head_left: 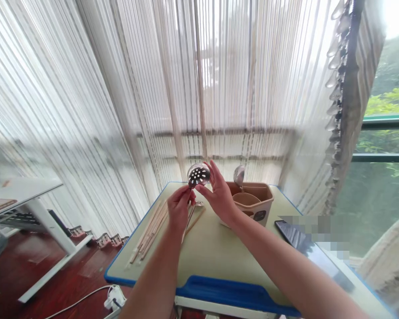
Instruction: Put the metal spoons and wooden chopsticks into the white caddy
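a skimmer (199, 174) is gripped by the left hand (178, 207); whether also by the right hand (220, 194) cannot be told.

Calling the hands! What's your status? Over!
Left hand holding slotted spoon by the handle. Right hand at its bowl, grip unclear. Ladle bowl-up in brown holder; nothing visibly blocking the spoon.

Shiny metal slotted spoon (198, 174), matt plastic holder (268, 209), wooden chopsticks (154, 231), sheer cloth curtain (173, 88)
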A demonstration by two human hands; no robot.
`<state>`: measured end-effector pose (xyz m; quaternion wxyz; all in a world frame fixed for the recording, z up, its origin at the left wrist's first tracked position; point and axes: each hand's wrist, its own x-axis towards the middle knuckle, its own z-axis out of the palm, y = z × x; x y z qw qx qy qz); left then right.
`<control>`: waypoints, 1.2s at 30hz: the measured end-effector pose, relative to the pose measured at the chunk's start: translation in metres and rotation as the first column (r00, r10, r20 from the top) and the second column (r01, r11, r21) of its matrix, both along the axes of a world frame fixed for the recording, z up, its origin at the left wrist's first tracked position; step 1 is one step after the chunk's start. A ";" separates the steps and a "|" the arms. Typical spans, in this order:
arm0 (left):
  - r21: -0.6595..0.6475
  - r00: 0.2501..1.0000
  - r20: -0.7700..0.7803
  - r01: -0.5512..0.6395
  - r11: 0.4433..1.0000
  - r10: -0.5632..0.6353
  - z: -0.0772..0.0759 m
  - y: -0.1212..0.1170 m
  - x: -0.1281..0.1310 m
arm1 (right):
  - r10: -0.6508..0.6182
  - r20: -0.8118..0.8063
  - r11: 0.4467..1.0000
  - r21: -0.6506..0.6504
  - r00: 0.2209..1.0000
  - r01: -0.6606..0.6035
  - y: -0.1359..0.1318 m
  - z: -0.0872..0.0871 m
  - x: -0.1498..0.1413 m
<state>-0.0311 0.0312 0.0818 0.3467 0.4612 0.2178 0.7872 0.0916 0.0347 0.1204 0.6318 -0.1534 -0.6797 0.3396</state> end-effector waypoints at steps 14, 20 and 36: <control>0.055 0.905 -0.402 -0.125 0.991 0.136 0.004 -0.024 0.025 | -0.033 -0.040 0.980 0.196 0.999 0.040 -0.029 0.051 0.038; 0.099 0.833 -0.542 -0.070 0.993 0.113 0.005 -0.035 0.061 | -0.102 -0.058 0.959 0.259 0.993 0.114 -0.044 0.084 0.080; 0.119 0.635 -0.768 0.009 0.993 0.087 0.067 0.008 0.180 | -0.361 -0.163 0.865 0.310 0.918 0.395 -0.011 0.099 0.211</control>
